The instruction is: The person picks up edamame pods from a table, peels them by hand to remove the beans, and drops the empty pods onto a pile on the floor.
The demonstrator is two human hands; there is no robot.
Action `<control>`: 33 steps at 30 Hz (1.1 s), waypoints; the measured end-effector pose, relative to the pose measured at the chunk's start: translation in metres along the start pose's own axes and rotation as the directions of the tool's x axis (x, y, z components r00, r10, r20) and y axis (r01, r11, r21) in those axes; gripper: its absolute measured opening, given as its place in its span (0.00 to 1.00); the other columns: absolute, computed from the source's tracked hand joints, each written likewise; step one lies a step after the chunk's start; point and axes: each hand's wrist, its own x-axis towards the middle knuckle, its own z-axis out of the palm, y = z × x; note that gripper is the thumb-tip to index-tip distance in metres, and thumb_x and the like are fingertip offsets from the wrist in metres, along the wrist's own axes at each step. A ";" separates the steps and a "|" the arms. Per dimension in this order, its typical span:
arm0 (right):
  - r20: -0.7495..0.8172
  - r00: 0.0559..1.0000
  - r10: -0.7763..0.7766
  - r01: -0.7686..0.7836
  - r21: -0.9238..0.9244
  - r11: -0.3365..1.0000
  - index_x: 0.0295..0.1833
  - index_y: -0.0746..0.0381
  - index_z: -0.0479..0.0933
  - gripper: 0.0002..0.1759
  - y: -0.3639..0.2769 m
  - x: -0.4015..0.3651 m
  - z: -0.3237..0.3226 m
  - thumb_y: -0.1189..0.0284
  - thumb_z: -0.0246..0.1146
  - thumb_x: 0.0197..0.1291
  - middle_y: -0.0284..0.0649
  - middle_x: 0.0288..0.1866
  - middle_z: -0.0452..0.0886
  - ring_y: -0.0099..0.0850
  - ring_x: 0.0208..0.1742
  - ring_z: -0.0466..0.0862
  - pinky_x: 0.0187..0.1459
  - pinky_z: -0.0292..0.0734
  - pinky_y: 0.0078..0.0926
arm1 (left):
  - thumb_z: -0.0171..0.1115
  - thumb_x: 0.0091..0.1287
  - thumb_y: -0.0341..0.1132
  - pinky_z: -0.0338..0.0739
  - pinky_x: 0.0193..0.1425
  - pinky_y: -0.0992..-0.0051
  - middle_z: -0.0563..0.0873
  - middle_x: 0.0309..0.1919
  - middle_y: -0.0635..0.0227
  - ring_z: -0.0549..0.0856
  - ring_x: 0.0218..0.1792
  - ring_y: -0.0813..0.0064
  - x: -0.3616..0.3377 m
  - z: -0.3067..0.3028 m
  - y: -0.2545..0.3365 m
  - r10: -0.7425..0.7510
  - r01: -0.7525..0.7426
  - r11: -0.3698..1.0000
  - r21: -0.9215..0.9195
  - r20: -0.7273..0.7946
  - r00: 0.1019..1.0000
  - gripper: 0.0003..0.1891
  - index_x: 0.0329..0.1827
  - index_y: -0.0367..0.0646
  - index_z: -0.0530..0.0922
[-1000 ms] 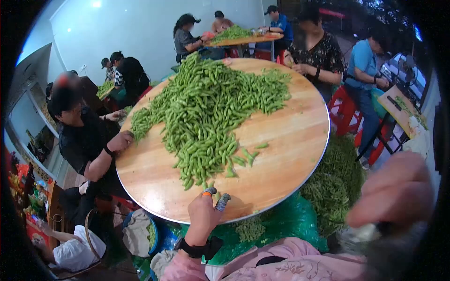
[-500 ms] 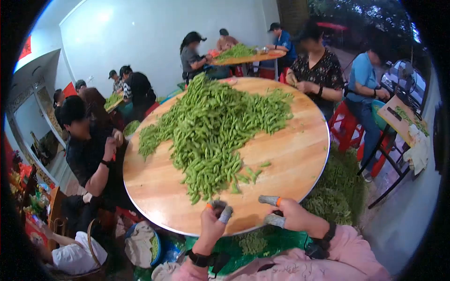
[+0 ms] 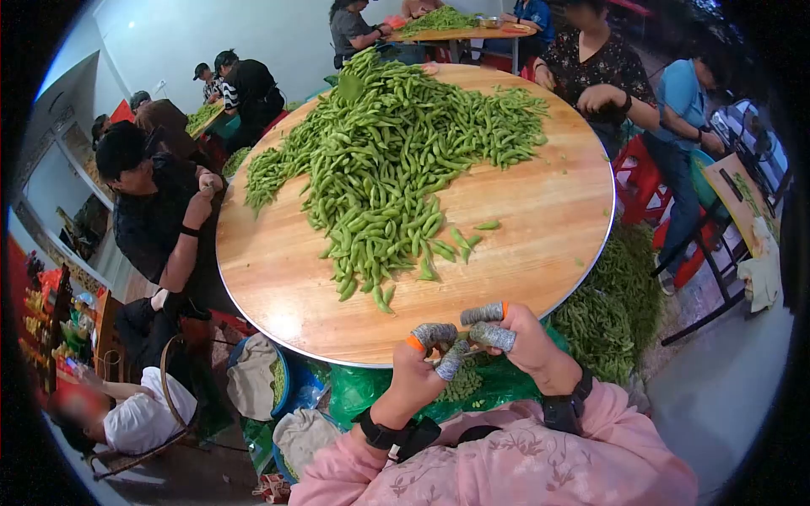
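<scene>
My left hand [image 3: 419,364] and my right hand [image 3: 525,341] meet just off the near edge of the round wooden table [image 3: 523,266]. Grey covers wrap the thumbs and forefingers, with orange bands showing. Both hands are closed in a pinch, fingertips almost touching; whatever is between them is too small to make out. Beyond them a tall heap of green soybean pods [image 3: 380,160] covers the table's middle and far side. A few loose pods [image 3: 460,242] lie at its near right edge. Below my hands, shelled beans [image 3: 460,384] lie on green plastic [image 3: 359,388].
A person in black [image 3: 156,211] sits at the left and one in a patterned top [image 3: 599,76] at the right. A blue tub [image 3: 287,388] with a cloth stands lower left. More pods [image 3: 603,312] are piled on the floor at right. Others work at a back table [image 3: 464,34].
My hands, apart over the table edge before, have come together and closed nearer my body. The view has tilted down, so the table sits higher. A few pods now lie nearer the front.
</scene>
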 end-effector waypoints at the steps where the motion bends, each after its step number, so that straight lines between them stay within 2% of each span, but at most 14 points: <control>1: -0.001 1.000 0.006 -0.006 0.003 1.000 0.44 0.68 0.74 0.10 0.002 0.001 -0.001 0.77 0.57 0.55 0.33 0.33 0.78 0.16 0.30 0.74 0.32 0.70 0.13 | 0.60 0.54 0.22 0.74 0.42 0.80 0.77 0.35 0.65 0.78 0.36 0.79 0.000 0.000 0.000 -0.006 0.006 1.000 -0.001 0.001 1.000 0.11 0.38 0.35 0.70; 4: -0.060 0.994 -0.087 0.083 -0.063 0.995 0.42 0.69 0.75 0.09 0.004 0.000 -0.002 0.80 0.58 0.53 0.35 0.34 0.79 0.20 0.35 0.77 0.38 0.72 0.16 | 0.59 0.55 0.23 0.74 0.41 0.79 0.77 0.33 0.66 0.78 0.35 0.79 0.003 0.001 0.012 -0.061 0.061 0.997 0.051 0.010 0.998 0.10 0.39 0.35 0.70; 6: -0.047 0.977 -0.209 0.188 -0.274 0.943 0.40 0.69 0.75 0.09 -0.002 -0.001 -0.003 0.81 0.59 0.52 0.36 0.35 0.79 0.20 0.36 0.77 0.39 0.73 0.17 | 0.54 0.59 0.30 0.69 0.28 0.82 0.77 0.23 0.70 0.73 0.22 0.82 0.008 0.002 0.021 -0.332 0.313 0.868 -0.386 0.018 0.943 0.04 0.33 0.39 0.74; 7: -0.043 0.979 -0.201 0.182 -0.271 0.945 0.40 0.69 0.75 0.09 -0.004 0.000 -0.003 0.81 0.59 0.52 0.36 0.35 0.79 0.20 0.36 0.77 0.39 0.73 0.17 | 0.54 0.59 0.30 0.69 0.28 0.82 0.77 0.23 0.70 0.73 0.22 0.82 0.011 -0.002 0.019 -0.340 0.318 0.866 -0.386 0.013 0.940 0.04 0.33 0.39 0.74; 9: 0.000 0.981 -0.192 0.183 -0.288 0.940 0.39 0.69 0.75 0.09 -0.005 0.000 -0.003 0.82 0.60 0.51 0.37 0.35 0.79 0.20 0.37 0.77 0.39 0.73 0.18 | 0.45 0.65 0.42 0.60 0.20 0.86 0.74 0.18 0.70 0.68 0.18 0.84 0.015 -0.012 0.014 -0.509 0.569 0.761 -0.311 0.259 0.821 0.14 0.33 0.39 0.72; 10: 0.000 0.983 -0.181 0.174 -0.284 0.943 0.39 0.69 0.75 0.09 -0.006 0.000 -0.002 0.82 0.60 0.51 0.37 0.35 0.79 0.20 0.37 0.77 0.39 0.73 0.18 | 0.41 0.66 0.48 0.51 0.17 0.85 0.69 0.14 0.73 0.62 0.14 0.86 0.014 -0.008 0.008 -0.529 0.588 0.755 -0.290 0.261 0.808 0.19 0.29 0.41 0.72; 17: 0.065 0.985 -0.158 0.171 -0.387 0.906 0.40 0.69 0.75 0.09 -0.010 0.003 0.003 0.81 0.59 0.51 0.37 0.34 0.79 0.20 0.36 0.77 0.39 0.72 0.18 | 0.47 0.64 0.48 0.51 0.18 0.84 0.67 0.15 0.76 0.61 0.15 0.86 0.014 -0.017 0.005 -0.546 0.739 0.565 -0.367 0.505 0.669 0.18 0.30 0.42 0.71; 20: -0.043 0.978 -0.202 0.173 -0.371 0.912 0.41 0.69 0.75 0.09 -0.002 0.004 0.002 0.80 0.59 0.52 0.36 0.34 0.79 0.20 0.36 0.77 0.40 0.72 0.18 | 0.52 0.62 0.46 0.53 0.18 0.85 0.68 0.16 0.76 0.62 0.15 0.85 0.012 -0.013 0.007 -0.516 0.723 0.520 -0.455 0.507 0.690 0.15 0.32 0.42 0.71; 22: -0.125 0.967 -0.222 0.172 -0.323 0.931 0.41 0.69 0.74 0.09 -0.002 0.002 0.002 0.80 0.58 0.53 0.35 0.34 0.79 0.20 0.36 0.77 0.40 0.72 0.18 | 0.57 0.61 0.38 0.61 0.21 0.84 0.71 0.18 0.76 0.68 0.17 0.83 0.009 -0.005 0.008 -0.388 0.477 0.783 -0.399 0.285 0.876 0.10 0.34 0.40 0.71; 23: -0.078 0.990 -0.119 0.097 -0.243 0.965 0.42 0.69 0.74 0.09 -0.007 0.000 0.002 0.80 0.57 0.54 0.35 0.34 0.79 0.20 0.36 0.76 0.40 0.72 0.18 | 0.57 0.61 0.38 0.61 0.21 0.84 0.71 0.18 0.76 0.68 0.17 0.83 0.008 -0.005 0.007 -0.391 0.480 0.780 -0.401 0.287 0.875 0.10 0.34 0.40 0.71; 25: -0.027 1.000 -0.012 0.007 -0.166 0.986 0.42 0.69 0.74 0.09 -0.008 -0.004 0.001 0.79 0.57 0.54 0.34 0.34 0.79 0.19 0.36 0.76 0.40 0.71 0.18 | 0.60 0.57 0.33 0.69 0.25 0.81 0.75 0.20 0.72 0.75 0.21 0.80 0.004 -0.002 0.006 -0.287 0.300 0.953 -0.050 0.173 0.942 0.09 0.34 0.38 0.72; 26: 0.003 1.000 -0.023 0.024 -0.181 0.983 0.42 0.69 0.74 0.09 -0.005 -0.004 0.001 0.79 0.56 0.55 0.33 0.35 0.78 0.19 0.36 0.75 0.40 0.71 0.17 | 0.60 0.57 0.33 0.69 0.25 0.81 0.75 0.20 0.72 0.75 0.21 0.80 0.003 -0.001 0.007 -0.291 0.304 0.951 -0.053 0.176 0.940 0.09 0.34 0.38 0.72; 28: 0.031 0.999 -0.032 0.037 -0.195 0.980 0.42 0.69 0.74 0.08 -0.005 -0.007 0.001 0.79 0.56 0.56 0.32 0.35 0.78 0.18 0.36 0.75 0.40 0.71 0.17 | 0.62 0.51 0.29 0.72 0.27 0.78 0.79 0.22 0.65 0.79 0.23 0.73 0.005 0.000 0.012 -0.180 0.108 0.894 0.435 0.128 0.975 0.09 0.34 0.38 0.73; 33: 0.027 1.000 0.001 0.005 -0.230 0.973 0.40 0.69 0.74 0.07 -0.004 -0.008 0.000 0.78 0.55 0.56 0.31 0.34 0.78 0.17 0.35 0.73 0.38 0.70 0.17 | 0.63 0.45 0.27 0.73 0.25 0.73 0.78 0.21 0.59 0.79 0.22 0.62 0.005 0.001 0.014 -0.025 -0.088 0.803 0.589 0.180 0.983 0.10 0.32 0.40 0.74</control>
